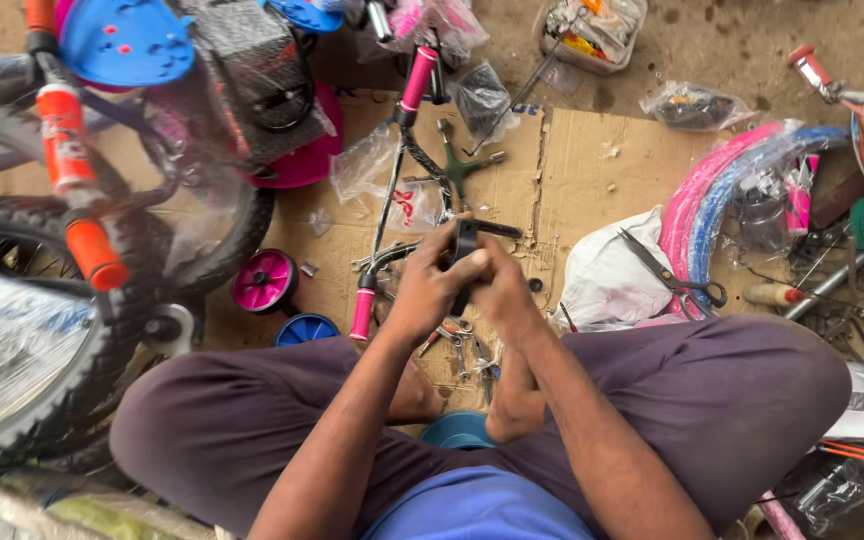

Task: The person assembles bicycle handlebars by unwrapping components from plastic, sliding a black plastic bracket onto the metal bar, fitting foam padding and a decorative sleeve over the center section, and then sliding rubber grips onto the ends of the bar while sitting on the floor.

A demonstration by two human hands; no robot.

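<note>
At the lower centre of the frame, a person sits cross-legged on the floor, both hands meeting over a small black part. The left hand wraps closed around its lower end; the right hand pinches closed on the same piece from the other side. To my eye, keeping it steady with one hand while the other works is the sound way. Just beyond, wrenches lie on flattened cardboard, with a handlebar with pink grips to the left. Farther off, at top centre, a clear plastic tub holds mixed small parts, too jumbled to name.
</note>
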